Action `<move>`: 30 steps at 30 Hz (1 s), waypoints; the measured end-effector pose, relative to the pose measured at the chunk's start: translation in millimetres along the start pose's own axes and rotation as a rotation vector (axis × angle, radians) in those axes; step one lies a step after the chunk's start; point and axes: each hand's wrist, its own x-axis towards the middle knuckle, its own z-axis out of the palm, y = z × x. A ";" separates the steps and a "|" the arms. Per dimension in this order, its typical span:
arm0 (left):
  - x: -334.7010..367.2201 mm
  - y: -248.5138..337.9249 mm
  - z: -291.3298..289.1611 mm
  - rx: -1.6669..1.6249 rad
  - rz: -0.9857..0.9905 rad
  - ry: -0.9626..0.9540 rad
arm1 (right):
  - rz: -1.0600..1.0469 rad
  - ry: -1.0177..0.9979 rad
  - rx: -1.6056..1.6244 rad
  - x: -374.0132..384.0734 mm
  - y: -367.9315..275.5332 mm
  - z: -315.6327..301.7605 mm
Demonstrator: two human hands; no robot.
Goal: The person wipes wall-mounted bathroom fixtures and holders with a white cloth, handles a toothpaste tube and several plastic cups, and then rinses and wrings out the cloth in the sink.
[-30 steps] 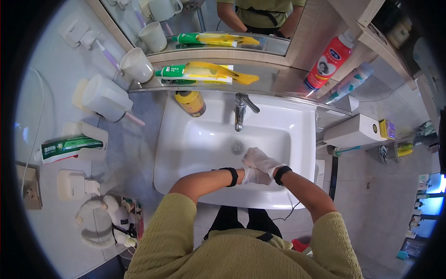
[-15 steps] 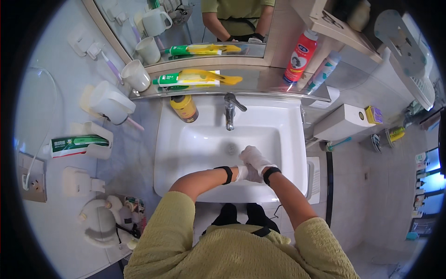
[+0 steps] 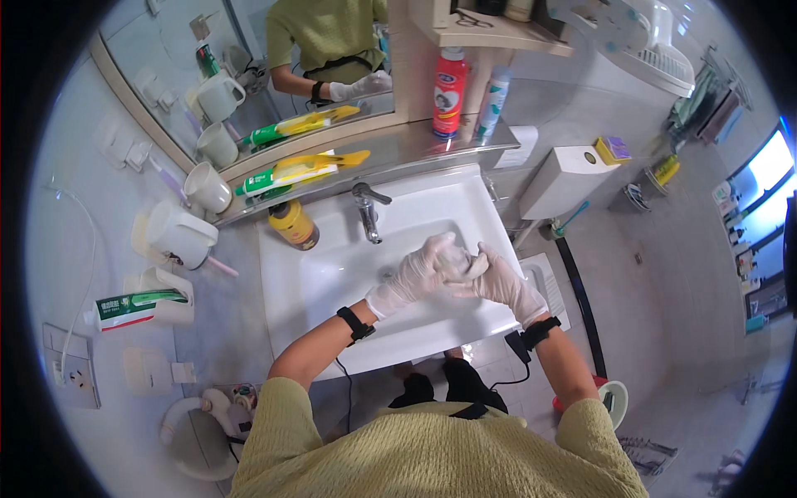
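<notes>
My left hand (image 3: 418, 270) and my right hand (image 3: 505, 286), both in thin white gloves, meet over the right side of the white sink (image 3: 491, 217). The fingers of both are bent around a whitish, crumpled-looking thing (image 3: 457, 266) between them; its kind does not show, and it blends with the gloves. Each wrist carries a black strap. Behind my left hand stands the chrome faucet (image 3: 366, 214), with no water seen running. A yellow bottle with a dark cap (image 3: 294, 226) is on the sink's back left corner.
On the metal shelf (image 3: 390, 153) below the mirror lie a green-and-white tube (image 3: 264, 178) and a yellow strip (image 3: 320, 160). A red spray can (image 3: 448, 95) and a pale blue can (image 3: 493, 104) stand there. Left, a white cup (image 3: 176, 231) hangs on the wall.
My hands have come up from low over the front of the sink and moved right, fingers now bent around a whitish thing. The view has turned to the right.
</notes>
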 end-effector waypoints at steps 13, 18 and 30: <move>32.4 30.3 15.7 -1.427 -1.006 0.345 | -0.713 0.158 -0.768 -68.1 36.7 15.0; 51.9 59.5 42.8 -1.414 -0.974 0.281 | -0.574 -0.185 -0.149 -106.9 12.5 -15.9; 142.7 171.4 61.9 -1.121 -0.466 0.534 | -0.760 -0.138 0.062 -221.2 -25.3 -52.7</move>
